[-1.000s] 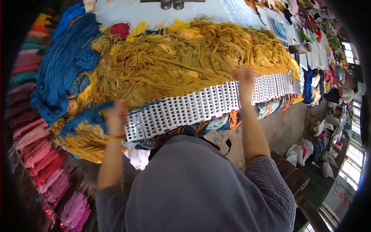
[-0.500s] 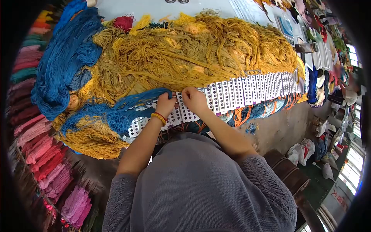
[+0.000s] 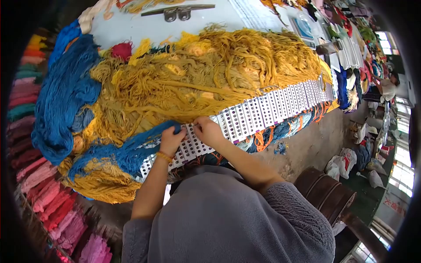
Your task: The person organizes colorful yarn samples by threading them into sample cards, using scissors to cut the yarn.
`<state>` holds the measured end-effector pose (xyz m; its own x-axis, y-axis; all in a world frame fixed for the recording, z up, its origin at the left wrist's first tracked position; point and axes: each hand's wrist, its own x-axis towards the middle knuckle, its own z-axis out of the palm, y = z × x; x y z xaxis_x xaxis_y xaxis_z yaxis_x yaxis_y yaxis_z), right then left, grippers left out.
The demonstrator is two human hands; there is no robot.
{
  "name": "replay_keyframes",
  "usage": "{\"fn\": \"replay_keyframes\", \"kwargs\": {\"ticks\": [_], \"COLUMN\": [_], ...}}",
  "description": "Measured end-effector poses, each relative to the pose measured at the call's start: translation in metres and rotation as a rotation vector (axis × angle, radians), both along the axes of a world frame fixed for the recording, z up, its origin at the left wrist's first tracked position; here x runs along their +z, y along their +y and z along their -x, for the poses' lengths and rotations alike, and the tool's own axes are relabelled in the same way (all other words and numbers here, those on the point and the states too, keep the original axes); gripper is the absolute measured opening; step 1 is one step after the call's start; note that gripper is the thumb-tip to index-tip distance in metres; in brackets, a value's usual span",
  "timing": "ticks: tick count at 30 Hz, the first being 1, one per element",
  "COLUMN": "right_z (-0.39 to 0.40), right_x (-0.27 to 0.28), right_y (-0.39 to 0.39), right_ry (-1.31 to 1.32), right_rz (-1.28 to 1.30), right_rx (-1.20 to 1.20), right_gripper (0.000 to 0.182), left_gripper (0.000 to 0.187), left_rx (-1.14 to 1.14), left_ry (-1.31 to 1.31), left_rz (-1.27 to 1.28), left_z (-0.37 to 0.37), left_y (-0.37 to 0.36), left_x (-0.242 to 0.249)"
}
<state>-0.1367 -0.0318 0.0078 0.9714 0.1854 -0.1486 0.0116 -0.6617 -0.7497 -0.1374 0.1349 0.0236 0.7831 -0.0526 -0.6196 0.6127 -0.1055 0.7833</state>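
My left hand [image 3: 172, 141] is closed at the end of a blue yarn hank [image 3: 147, 138] that trails off to the left. Close beside it, my right hand [image 3: 209, 131] pinches near the upper edge of a white card with punched holes [image 3: 193, 147]; anything between its fingertips is too small to make out. The punched cards [image 3: 250, 117] stand side by side in a long row running to the right. Blue yarn covers part of the cards at the left end. Behind the row lies a big heap of mustard-yellow yarn [image 3: 175, 87].
A thick blue yarn bundle [image 3: 66, 96] hangs at the left, above ochre yarn [image 3: 109, 188]. Pink and red hanks [image 3: 48, 193] line a rack on the left. A brown barrel [image 3: 324, 193] stands at the right. Further off, a person [image 3: 388, 87] is visible.
The view has tilted and shifted, showing more tabletop behind the heap and a dark metal clip-like fixture there. Both hands stay close together at the cards, the right one turned slightly.
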Motion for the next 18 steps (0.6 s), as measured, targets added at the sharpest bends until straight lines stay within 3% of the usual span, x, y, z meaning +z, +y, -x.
{"fn": "replay_keyframes", "kwargs": {"ticks": [2,5,7,8,11,12,13,14,16,17,18], "right_z": [0.002,-0.004,-0.008,-0.009,-0.005,-0.006,-0.006,-0.007,-0.009,-0.009,-0.009], "right_x": [-0.007,0.003,0.002,0.0,-0.01,-0.002,0.002,0.005,0.004,0.003,0.004], "right_y": [-0.002,-0.003,-0.004,-0.006,-0.006,-0.007,-0.006,-0.003,-0.002,-0.003,-0.002], "right_ry": [-0.072,0.104,0.363,0.466,0.362,0.251,0.253,0.244,0.297,0.295,0.288], "right_rz": [0.048,-0.075,-0.406,-0.635,-0.451,-0.267,-0.268,-0.167,-0.061,-0.061,-0.069], "right_rx": [0.04,0.008,-0.116,-0.18,-0.161,-0.078,-0.076,-0.06,-0.008,-0.008,-0.015], "right_gripper": [0.015,0.013,0.011,0.011,0.013,0.022,0.022,0.027,0.036,0.036,0.035], "left_gripper": [0.015,0.025,0.022,0.021,0.026,0.027,0.027,0.023,0.018,0.016,0.018], "left_rx": [0.2,0.18,0.071,-0.15,-0.231,-0.119,-0.004,-0.052,0.413,0.589,0.92], "left_ry": [0.166,0.183,0.219,0.159,-0.293,-0.226,-0.157,-0.024,0.018,-0.106,-0.113], "left_rz": [0.357,0.758,0.458,0.163,-0.157,-0.23,-0.305,-0.357,0.16,0.107,-0.005], "left_z": [0.0,-0.003,-0.003,-0.004,0.006,0.009,0.011,0.004,0.013,0.017,0.019], "left_y": [0.006,0.009,-0.005,-0.011,-0.012,0.01,0.04,0.067,0.144,0.192,0.222], "left_x": [0.019,0.022,0.003,-0.007,-0.026,-0.026,-0.022,0.012,0.038,0.041,0.06]}}
